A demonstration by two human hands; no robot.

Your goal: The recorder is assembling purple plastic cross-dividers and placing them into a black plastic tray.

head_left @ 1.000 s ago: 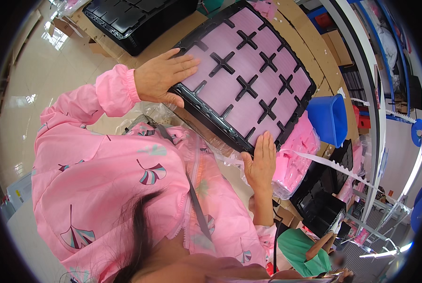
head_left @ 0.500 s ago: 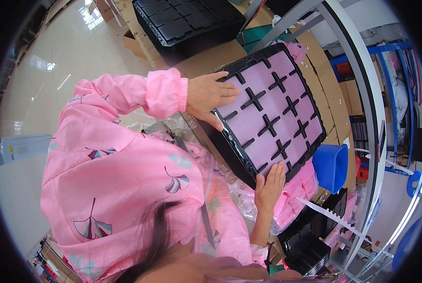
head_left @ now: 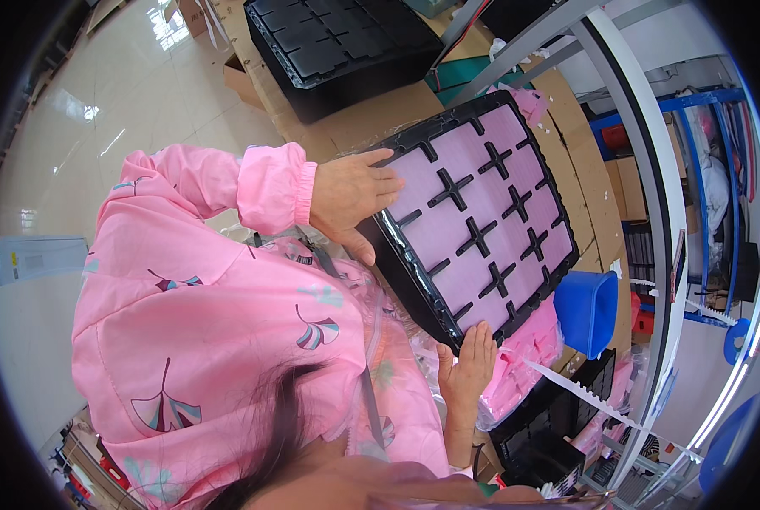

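A deep black box (head_left: 410, 270) lies on the table, its top divided by black cross-shaped ribs with pale pink sheet (head_left: 437, 228) between them. My left hand (head_left: 352, 197) rests on its left rim and upper-left corner, fingers spread and thumb pointing down along the side. At the lower corner, my right hand (head_left: 471, 367) lies with outstretched fingers against the edge and the thumb apart. Neither hand wraps around the box.
Behind stands another black box (head_left: 337, 42) with a similar ribbed top. To the right are a blue bin (head_left: 585, 314) and pink plastic-wrapped packs (head_left: 524, 361). A grey metal frame (head_left: 652, 127) rises at the right, before blue shelving (head_left: 694, 102). Cardboard (head_left: 380, 115) covers the table.
Both hands sit slightly lower and further left in view. The left hand has drawn back toward the rim, and the right hand reaches less far over the lower edge. The view has shifted a little.
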